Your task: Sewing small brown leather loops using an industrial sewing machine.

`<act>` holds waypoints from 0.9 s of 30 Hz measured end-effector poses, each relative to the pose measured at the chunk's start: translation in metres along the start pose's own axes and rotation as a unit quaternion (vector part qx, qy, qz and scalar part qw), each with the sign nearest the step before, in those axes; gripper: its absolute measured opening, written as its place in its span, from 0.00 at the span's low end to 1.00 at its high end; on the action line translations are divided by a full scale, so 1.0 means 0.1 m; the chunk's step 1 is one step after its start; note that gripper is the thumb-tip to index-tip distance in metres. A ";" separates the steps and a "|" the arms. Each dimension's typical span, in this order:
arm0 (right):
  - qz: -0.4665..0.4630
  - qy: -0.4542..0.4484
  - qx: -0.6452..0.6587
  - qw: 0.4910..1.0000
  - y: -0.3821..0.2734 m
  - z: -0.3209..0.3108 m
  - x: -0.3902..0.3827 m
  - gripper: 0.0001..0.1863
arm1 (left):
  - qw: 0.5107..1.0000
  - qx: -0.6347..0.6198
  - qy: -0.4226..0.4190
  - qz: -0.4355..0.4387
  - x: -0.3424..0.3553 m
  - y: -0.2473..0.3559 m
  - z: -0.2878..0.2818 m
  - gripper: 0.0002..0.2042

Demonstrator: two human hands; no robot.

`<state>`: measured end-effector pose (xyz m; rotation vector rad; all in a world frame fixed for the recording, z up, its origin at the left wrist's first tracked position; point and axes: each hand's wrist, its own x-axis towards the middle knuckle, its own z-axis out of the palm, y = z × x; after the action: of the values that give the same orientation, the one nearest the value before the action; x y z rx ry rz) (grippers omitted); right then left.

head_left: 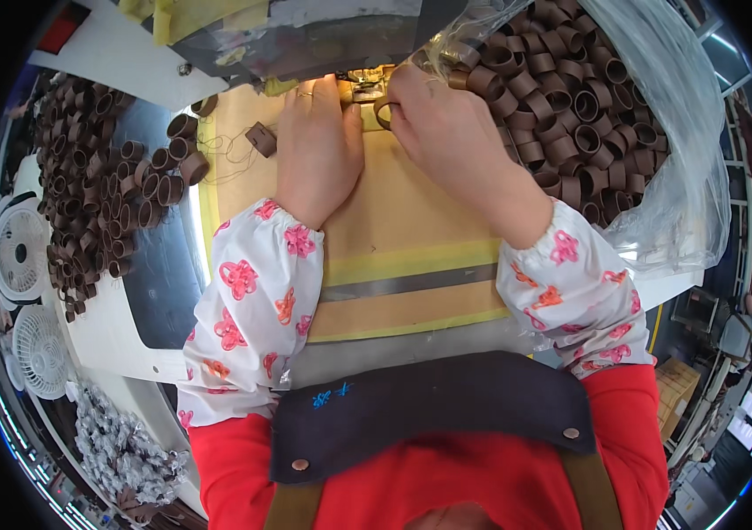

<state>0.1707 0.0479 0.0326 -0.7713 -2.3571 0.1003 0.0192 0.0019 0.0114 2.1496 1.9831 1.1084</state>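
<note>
My left hand (317,150) lies palm down on the tan, yellow-taped machine bed (402,230), fingers stretched forward, their tips partly hidden at the lit sewing mechanism (367,84). Beside that mechanism, my right hand (446,132) pinches a brown ring-shaped strip (381,113), its fingertips turned inward and partly hidden. A small brown piece (263,139) with loose threads rests left of my left hand. The grey machine housing (296,35) overhangs both hands.
Many brown rings lie heaped at left (84,177), and in a clear plastic bag at right (570,106). Two white fans (21,246) stand beyond the left table edge, with crumpled silvery material (120,442) below them. A cardboard box (674,397) is at lower right.
</note>
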 end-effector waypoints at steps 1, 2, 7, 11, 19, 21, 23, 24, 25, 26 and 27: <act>0.000 0.012 0.009 1.000 0.03 0.08 0.01 0.09 | 0.999 0.016 0.009 0.028 0.05 -0.06 0.04 0.13; -0.001 0.023 0.024 0.999 0.06 0.14 0.04 0.09 | 1.000 0.024 -0.012 0.008 0.06 -0.07 0.02 0.13; 0.036 -0.015 0.074 0.997 0.04 0.17 -0.01 0.12 | 0.971 -0.158 -0.093 -0.155 0.09 -0.07 -0.18 0.11; 0.040 -0.015 0.054 0.998 0.02 0.20 0.00 0.12 | 0.969 -0.216 -0.085 -0.078 0.02 -0.11 -0.12 0.13; 0.088 0.021 0.234 0.968 0.06 0.16 -0.04 0.07 | 0.967 -0.226 -0.077 -0.090 0.03 -0.18 -0.10 0.12; 0.049 0.050 0.231 0.970 0.11 0.20 -0.05 0.06 | 0.961 -0.234 -0.084 -0.125 0.04 -0.17 -0.10 0.12; 0.035 0.023 0.168 0.985 0.10 0.18 -0.05 0.06 | 0.956 -0.239 -0.087 -0.145 0.04 -0.16 -0.10 0.11; 0.027 0.009 0.137 0.990 0.09 0.17 -0.04 0.06 | 0.956 -0.240 -0.085 -0.148 0.04 -0.17 -0.09 0.11; 0.022 -0.001 0.126 0.992 0.08 0.16 -0.03 0.06 | 0.955 -0.241 -0.084 -0.150 0.04 -0.17 -0.09 0.11; 0.017 -0.012 0.115 0.993 0.07 0.15 -0.02 0.06 | 0.963 -0.223 -0.078 -0.133 0.04 -0.17 -0.09 0.11; 0.012 -0.023 0.104 0.994 0.07 0.15 -0.02 0.07 | 0.969 -0.205 -0.072 -0.115 0.05 -0.16 -0.09 0.11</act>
<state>0.1661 0.0542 0.0182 -0.7020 -2.3335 0.3715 0.0004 0.0053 0.0130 1.6942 1.7030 1.1624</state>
